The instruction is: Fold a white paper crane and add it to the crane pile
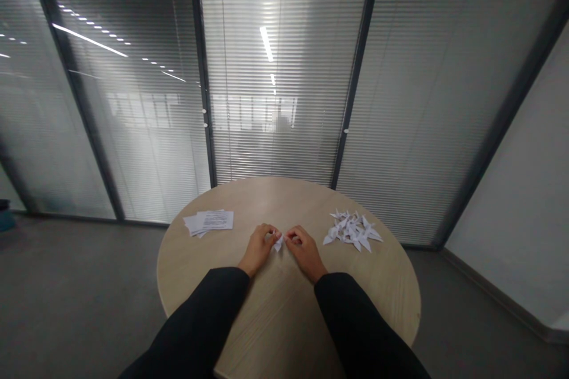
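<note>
A small folded white paper (pixel 278 244) is at the middle of the round wooden table (pixel 284 314). My left hand (pixel 261 246) pinches it between thumb and fingers from the left side. Close by on the right, my right hand (pixel 304 250) has its fingers curled together at the paper's edge; whether they grip it is too small to make out. The lower part of the paper points down toward me.
Flat printed paper sheets (pixel 217 220) lie overlapping at the table's left. A pile of folded pointed white paper shapes (pixel 353 230) sits at the right. Behind the table stand glass panels with blinds (pixel 284 148).
</note>
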A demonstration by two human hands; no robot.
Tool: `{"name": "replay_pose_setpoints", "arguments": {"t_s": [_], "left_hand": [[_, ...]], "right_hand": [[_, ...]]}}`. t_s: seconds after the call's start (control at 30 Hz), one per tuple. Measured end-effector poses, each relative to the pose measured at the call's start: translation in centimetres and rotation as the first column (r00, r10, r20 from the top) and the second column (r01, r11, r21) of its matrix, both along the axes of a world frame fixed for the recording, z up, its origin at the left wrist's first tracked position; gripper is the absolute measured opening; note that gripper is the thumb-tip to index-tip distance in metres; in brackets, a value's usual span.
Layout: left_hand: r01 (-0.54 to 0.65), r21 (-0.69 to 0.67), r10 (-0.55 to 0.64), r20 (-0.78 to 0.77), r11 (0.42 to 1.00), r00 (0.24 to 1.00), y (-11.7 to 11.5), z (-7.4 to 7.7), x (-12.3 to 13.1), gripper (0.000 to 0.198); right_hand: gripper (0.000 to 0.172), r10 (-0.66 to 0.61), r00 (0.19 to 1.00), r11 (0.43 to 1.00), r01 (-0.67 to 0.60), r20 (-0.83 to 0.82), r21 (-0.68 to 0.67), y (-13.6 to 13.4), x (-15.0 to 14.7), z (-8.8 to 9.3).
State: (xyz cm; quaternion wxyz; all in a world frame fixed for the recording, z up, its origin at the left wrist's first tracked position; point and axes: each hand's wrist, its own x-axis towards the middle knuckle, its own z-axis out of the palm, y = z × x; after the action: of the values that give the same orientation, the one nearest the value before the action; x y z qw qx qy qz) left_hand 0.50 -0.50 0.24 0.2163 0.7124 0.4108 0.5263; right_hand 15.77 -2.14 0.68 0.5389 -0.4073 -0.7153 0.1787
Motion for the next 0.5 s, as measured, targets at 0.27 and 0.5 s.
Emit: {"name": "replay_pose_setpoints", "arguments": {"t_s": [0.27, 0.5], "left_hand": [[-0.002, 0.018, 0.004, -0.097, 1.0, 0.995, 0.0, 0.0, -0.2, 0.02], [0.024, 0.021, -0.02, -0.177, 0.999, 0.984, -0.1, 0.1, -0.1, 0.018]], "right_hand": [[0.021, 0.022, 1.0, 1.0, -0.021, 0.017, -0.023, 0.4, 0.1, -0.7], [0.017, 0.039, 0.996, 0.999, -0.038, 0.082, -0.011, 0.9, 0.2, -1.3]]}}
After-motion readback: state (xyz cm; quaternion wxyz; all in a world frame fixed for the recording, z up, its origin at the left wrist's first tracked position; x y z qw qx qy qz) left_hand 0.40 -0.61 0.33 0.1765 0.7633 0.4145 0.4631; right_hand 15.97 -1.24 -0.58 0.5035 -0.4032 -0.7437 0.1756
